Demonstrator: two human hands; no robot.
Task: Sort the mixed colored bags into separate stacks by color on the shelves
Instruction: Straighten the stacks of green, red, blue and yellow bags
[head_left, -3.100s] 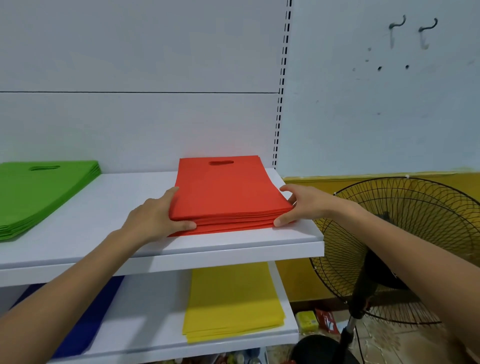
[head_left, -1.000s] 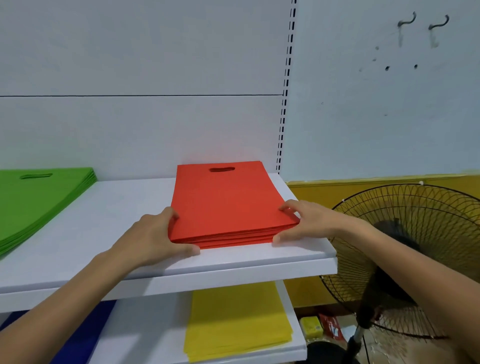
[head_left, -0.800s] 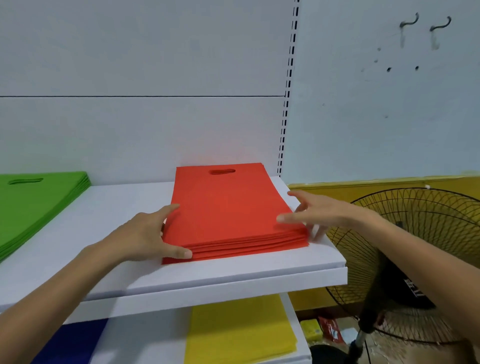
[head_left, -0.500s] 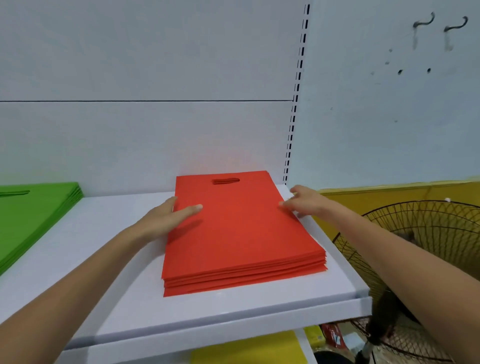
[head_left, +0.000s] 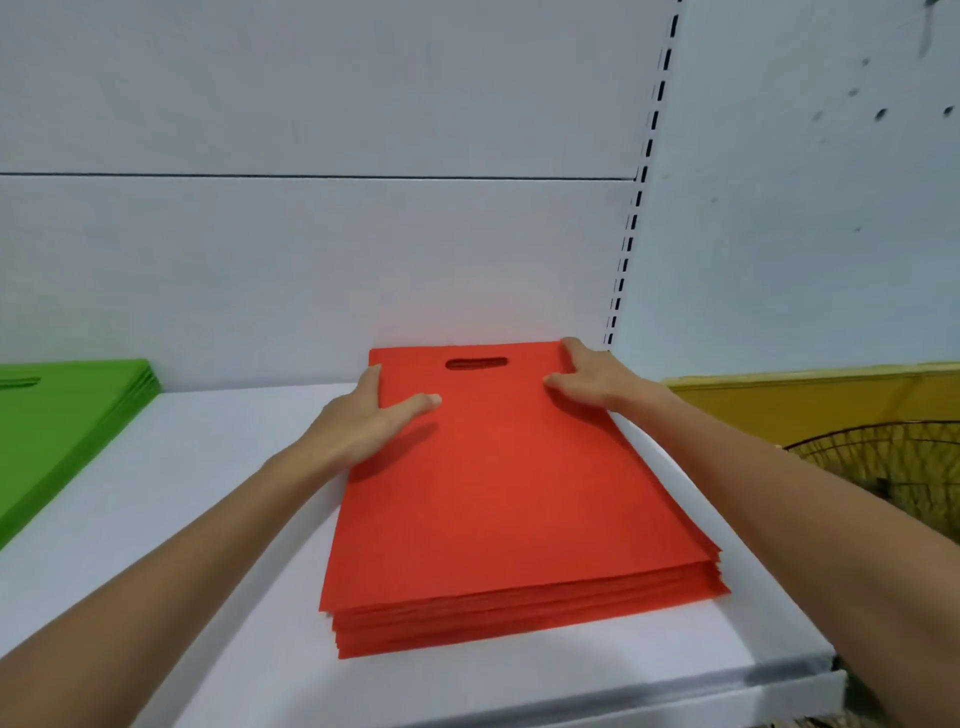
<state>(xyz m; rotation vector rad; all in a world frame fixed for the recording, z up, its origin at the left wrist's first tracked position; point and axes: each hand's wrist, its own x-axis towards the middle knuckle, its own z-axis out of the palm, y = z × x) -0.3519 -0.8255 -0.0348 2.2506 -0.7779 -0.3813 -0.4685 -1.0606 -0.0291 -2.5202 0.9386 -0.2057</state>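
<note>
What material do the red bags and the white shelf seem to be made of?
Red bags: probably non-woven fabric, matte, with thin flat layers and a die-cut handle slot. White shelf: smooth and faintly glossy, perhaps painted metal or laminated board; I cannot tell which.

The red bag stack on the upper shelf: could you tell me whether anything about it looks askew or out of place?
Only slightly: the red bag stack has fanned, uneven front edges. Left hand and right hand rest at its rear corners. The green stack is separate.
</note>
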